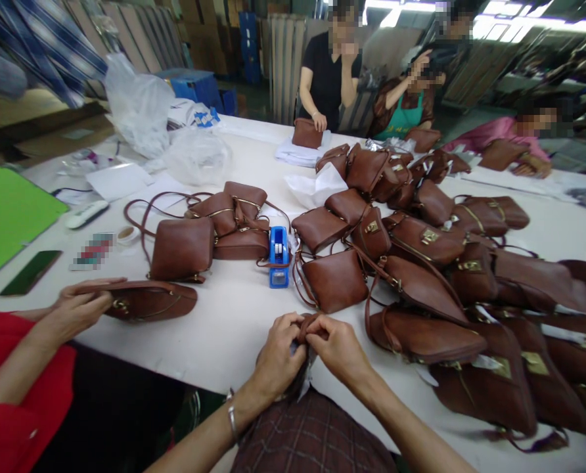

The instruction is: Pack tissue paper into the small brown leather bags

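Observation:
At the table's front edge, my left hand (280, 355) and my right hand (339, 345) meet in front of my body. Both are closed on a brown leather strap (304, 326), pinched between the fingertips. A bag seems to hang below it, largely hidden by my hands, with a strip of clear plastic (307, 381) dangling there. Just beyond lies a brown leather handbag (335, 279) on its side. A blue tape dispenser (278, 256) stands on the table ahead of my left hand.
Brown handbags (426, 240) are heaped along the right side. More handbags (183, 248) lie to the left. Beside me a person in a red sleeve (22, 361) handles another bag (150, 302). A phone (31, 272) and a green board (14, 213) lie far left. Several people work across the table.

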Motion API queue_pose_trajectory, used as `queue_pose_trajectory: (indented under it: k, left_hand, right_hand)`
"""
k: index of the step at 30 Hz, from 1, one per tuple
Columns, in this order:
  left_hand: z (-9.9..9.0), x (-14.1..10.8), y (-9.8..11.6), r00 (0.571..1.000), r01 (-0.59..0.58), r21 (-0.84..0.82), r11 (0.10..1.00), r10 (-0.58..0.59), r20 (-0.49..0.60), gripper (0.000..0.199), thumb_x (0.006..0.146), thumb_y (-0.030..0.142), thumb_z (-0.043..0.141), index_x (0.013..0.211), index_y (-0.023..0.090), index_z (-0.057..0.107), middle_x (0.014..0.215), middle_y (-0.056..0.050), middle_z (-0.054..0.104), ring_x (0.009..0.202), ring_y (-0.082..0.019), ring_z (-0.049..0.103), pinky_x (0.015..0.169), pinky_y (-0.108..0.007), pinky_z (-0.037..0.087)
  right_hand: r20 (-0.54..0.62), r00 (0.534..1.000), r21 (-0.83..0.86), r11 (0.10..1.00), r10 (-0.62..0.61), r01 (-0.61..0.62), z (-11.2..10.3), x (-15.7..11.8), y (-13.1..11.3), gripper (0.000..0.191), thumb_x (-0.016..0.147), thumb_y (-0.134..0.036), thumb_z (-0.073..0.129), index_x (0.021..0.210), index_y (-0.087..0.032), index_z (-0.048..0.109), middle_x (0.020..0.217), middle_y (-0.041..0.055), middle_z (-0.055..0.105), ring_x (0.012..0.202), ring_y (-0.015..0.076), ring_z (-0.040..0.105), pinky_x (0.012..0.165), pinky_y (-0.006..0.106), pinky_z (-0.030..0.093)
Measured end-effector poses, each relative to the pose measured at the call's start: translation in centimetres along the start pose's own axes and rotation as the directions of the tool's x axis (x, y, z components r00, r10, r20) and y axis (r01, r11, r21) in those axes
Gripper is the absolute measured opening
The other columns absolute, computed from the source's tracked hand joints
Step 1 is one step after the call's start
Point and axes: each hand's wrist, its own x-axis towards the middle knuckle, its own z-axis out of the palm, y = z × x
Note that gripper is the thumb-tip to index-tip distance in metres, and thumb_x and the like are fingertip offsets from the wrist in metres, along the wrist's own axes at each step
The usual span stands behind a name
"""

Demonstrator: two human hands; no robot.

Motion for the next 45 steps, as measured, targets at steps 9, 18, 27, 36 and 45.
queue_pose_trajectory:
  k: [9, 18, 27, 36, 45]
  left_hand:
    - [-2.7, -2.9, 0.6, 0.976, 0.006, 0.167, 0.986, -0.042, 0.212, 0.034, 0.065, 0.012, 0.071, 0.094, 0.019, 0.056, 0.150, -0.009, 0.031, 0.140, -0.028, 0.027, 0.116, -0.049, 0.029]
    - [-0.4, -2.7, -1.5, 0.997, -0.070, 0.102, 0.992, 0.066, 0.047, 0.020, 0.074, 0.001, 0.054, 0.084, 0.019, 0.053, 0.132, -0.007, 0.054, 0.126, -0.021, 0.046, 0.110, -0.042, 0.039]
    - [-1.0, -2.7, -0.5, 0.985, -0.166, 0.229, 0.959, 0.148, 0.093, 0.031, 0.073, 0.015, 0.072, 0.100, 0.019, 0.056, 0.139, -0.010, 0.047, 0.130, -0.026, 0.042, 0.110, -0.046, 0.040]
    - [-1.8, -3.3, -0.7, 0.992, -0.073, 0.194, 0.978, 0.051, 0.115, 0.052, 0.068, 0.013, 0.075, 0.115, 0.022, 0.055, 0.138, -0.009, 0.046, 0.129, -0.026, 0.042, 0.109, -0.045, 0.041]
    - [0.1, -2.1, -1.8, 0.987, -0.149, 0.175, 0.973, 0.136, 0.082, 0.038, 0.077, 0.022, 0.069, 0.113, 0.014, 0.061, 0.135, -0.014, 0.048, 0.129, -0.027, 0.042, 0.111, -0.045, 0.038]
  right_hand:
    - [0.041, 0.983, 0.079, 0.980, 0.180, -0.183, -1.2, -0.1, 2.1, 0.013, 0.067, -0.030, 0.062, 0.071, -0.017, 0.061, 0.057, -0.0020, 0.059, 0.053, 0.0120, 0.054, 0.051, 0.023, 0.041]
    - [0.036, 0.979, -0.282, 0.941, 0.203, -0.185, -1.4, -0.3, 0.1, 0.012, 0.072, -0.027, 0.056, 0.064, -0.019, 0.059, 0.054, -0.0003, 0.060, 0.044, 0.0125, 0.055, 0.041, 0.020, 0.038]
    - [0.102, 0.966, -0.162, 0.962, 0.236, -0.218, -0.3, -1.4, 0.7, 0.015, 0.079, -0.028, 0.052, 0.074, -0.018, 0.062, 0.059, 0.0001, 0.062, 0.049, 0.0123, 0.056, 0.043, 0.020, 0.041]
    - [0.229, 0.972, -0.342, 0.939, 0.045, 0.037, -2.3, -1.2, 0.3, 0.022, 0.084, -0.026, 0.049, 0.087, -0.022, 0.071, 0.080, 0.0004, 0.070, 0.069, 0.0137, 0.060, 0.063, 0.023, 0.041]
    - [0.256, 0.966, -0.465, 0.880, 0.034, 0.093, -0.5, -0.8, -0.9, 0.019, 0.081, -0.020, 0.050, 0.074, -0.018, 0.067, 0.079, 0.0029, 0.068, 0.074, 0.0141, 0.057, 0.067, 0.025, 0.036]
